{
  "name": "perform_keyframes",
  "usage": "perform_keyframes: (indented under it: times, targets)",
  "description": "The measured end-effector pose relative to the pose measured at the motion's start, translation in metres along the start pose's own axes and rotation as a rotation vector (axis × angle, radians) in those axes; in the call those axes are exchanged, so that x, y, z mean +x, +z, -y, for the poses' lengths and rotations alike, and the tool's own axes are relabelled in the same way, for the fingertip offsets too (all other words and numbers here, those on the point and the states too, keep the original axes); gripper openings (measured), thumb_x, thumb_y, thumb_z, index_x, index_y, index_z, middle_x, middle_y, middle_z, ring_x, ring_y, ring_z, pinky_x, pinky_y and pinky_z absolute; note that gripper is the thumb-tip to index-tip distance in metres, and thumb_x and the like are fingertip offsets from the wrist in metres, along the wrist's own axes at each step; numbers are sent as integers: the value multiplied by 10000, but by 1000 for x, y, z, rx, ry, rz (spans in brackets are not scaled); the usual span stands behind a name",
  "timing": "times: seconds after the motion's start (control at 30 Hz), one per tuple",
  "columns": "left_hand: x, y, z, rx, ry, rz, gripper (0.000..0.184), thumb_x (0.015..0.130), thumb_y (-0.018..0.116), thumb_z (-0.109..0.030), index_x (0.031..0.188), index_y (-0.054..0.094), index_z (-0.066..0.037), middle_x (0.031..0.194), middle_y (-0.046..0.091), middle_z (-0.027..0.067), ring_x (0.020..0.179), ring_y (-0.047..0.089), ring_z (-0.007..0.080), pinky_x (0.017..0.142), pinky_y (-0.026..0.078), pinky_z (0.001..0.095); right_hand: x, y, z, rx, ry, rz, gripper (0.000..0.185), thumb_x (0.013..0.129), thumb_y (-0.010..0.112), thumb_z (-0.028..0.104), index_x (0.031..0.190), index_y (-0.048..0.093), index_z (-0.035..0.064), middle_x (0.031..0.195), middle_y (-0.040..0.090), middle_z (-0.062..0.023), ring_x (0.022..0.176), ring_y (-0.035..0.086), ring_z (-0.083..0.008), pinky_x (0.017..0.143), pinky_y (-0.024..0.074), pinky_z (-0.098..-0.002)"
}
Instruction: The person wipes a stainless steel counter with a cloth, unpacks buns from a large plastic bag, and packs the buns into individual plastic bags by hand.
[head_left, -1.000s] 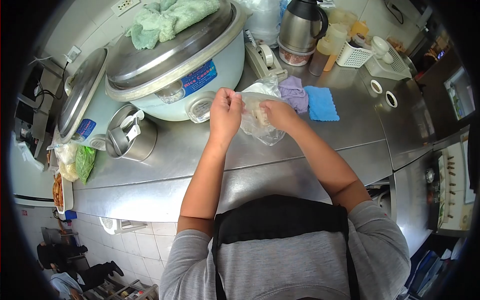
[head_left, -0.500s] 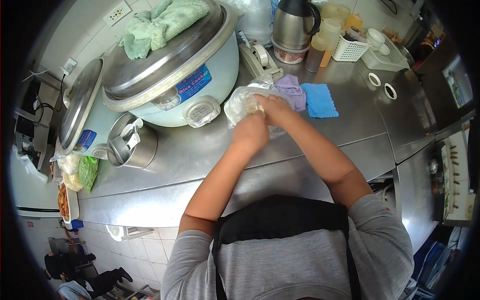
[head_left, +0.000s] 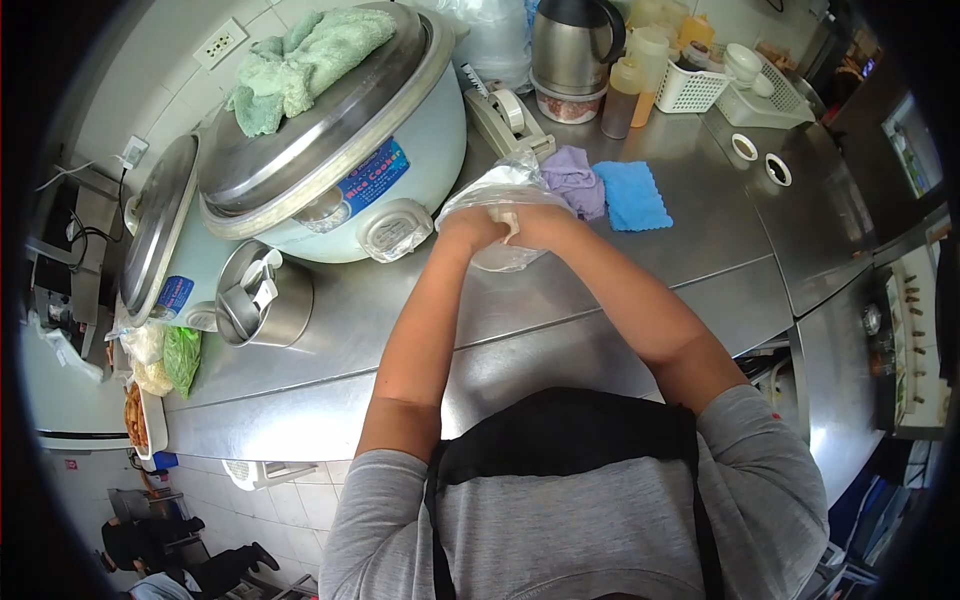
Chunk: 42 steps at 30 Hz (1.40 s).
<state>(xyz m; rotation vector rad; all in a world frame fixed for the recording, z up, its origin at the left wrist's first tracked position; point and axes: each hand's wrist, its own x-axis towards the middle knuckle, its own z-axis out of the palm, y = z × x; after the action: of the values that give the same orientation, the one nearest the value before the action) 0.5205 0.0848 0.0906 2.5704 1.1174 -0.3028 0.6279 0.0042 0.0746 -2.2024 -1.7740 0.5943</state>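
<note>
A clear plastic bag (head_left: 510, 193) sits on or just over the surface (head_left: 600, 300), directly at the hands and spreading around them rather than off to one side. The left hand (head_left: 473, 231) meets it from the left and the right hand (head_left: 541, 226) from the right, close together with the thumbs turned inward; neither is plainly nearer. A pale piece (head_left: 508, 222) shows in the narrow gap between them, touching at least one, though which one grips it cannot be told. Both hands look partly curled, but plastic covers the fingertips, so how far they are open is unclear. The bag is too crumpled to give a sure long axis; its plastic shows both beyond the hands and below them. Just beyond stands a tape dispenser (head_left: 511, 132); to the right lie a purple cloth (head_left: 575, 183) and a blue cloth (head_left: 637, 197), and to the left a rice cooker (head_left: 420, 130).
</note>
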Motion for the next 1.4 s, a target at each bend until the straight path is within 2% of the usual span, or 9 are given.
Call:
perform_keyframes:
  times: [0.17, 0.27, 0.67, 0.73, 0.77, 0.83, 0.93, 1.17, 1.4]
  targets:
    - [0, 4, 15, -232, -80, 85, 422, 610, 532, -418, 739, 625, -27, 661, 593, 141, 672, 582, 229, 644, 434, 297, 1, 4, 9, -46, -9, -89, 637, 565, 673, 266, 1127, 440, 78, 1126, 464, -118, 1061, 421, -272, 874, 369, -337]
    - [-3, 7, 15, -214, -94, 60, 495, 621, 483, -458, 802, 625, -20, 839, 590, 179, 831, 566, 261, 735, 422, 306, 4, 3, 7, -44, -92, -149, 593, 565, 662, 287, 1093, 471, 95, 1115, 470, -120, 1028, 444, -270, 863, 374, -336]
    - [-6, 21, 30, -462, -149, -22, 507, 568, 519, -444, 762, 618, 14, 754, 595, 187, 782, 574, 276, 720, 427, 323, 13, 6, 18, -136, -51, -37, 568, 599, 602, 283, 1111, 442, 99, 1117, 451, -166, 1065, 384, -310, 865, 340, -352]
    - [4, 30, 34, -486, -113, -99, 484, 564, 534, -425, 744, 617, 17, 723, 595, 180, 746, 580, 270, 702, 433, 321, 25, 35, 9, -124, 18, -368, 706, 558, 624, 283, 1182, 368, 72, 1080, 491, -172, 1008, 454, -283, 817, 382, -334]
    - [10, 35, 38, -508, -79, -173, 462, 560, 550, -407, 726, 615, 19, 691, 595, 174, 711, 587, 264, 684, 440, 319, 29, 33, 4, -126, 20, -366, 706, 558, 624, 283, 1182, 368, 72, 1080, 491, -172, 1008, 454, -283, 817, 382, -334]
    - [13, 27, 37, -521, -83, -108, 436, 558, 566, -379, 721, 613, 23, 677, 592, 168, 666, 589, 256, 630, 452, 313, 28, 5, 8, 166, 159, 182, 764, 523, 631, 238, 1195, 345, 17, 1010, 533, -188, 888, 544, -254, 763, 431, -320]
    - [5, 4, 22, -483, -141, 61, 403, 558, 590, -336, 728, 609, 29, 682, 590, 161, 600, 590, 236, 525, 464, 295, 38, 5, 0, 197, 169, 289, 791, 521, 641, 242, 1204, 317, 10, 886, 580, -179, 790, 572, -266, 736, 444, -320]
    - [7, -9, 10, -456, -106, 226, 417, 590, 624, -320, 756, 586, 61, 698, 579, 121, 553, 572, 178, 438, 466, 257, 13, 1, 0, 61, -100, -37, 511, 545, 639, 223, 992, 527, 1, 887, 571, -190, 812, 563, -263, 736, 432, -320]
    - [11, 11, 32, -351, 52, 35, 481, 540, 620, -347, 830, 596, 36, 833, 586, 197, 753, 581, 275, 683, 448, 317, 11, 16, -7, 124, -212, -110, 666, 564, 624, 234, 1176, 394, 106, 1219, 322, -172, 1122, 286, -344, 921, 299, -355]
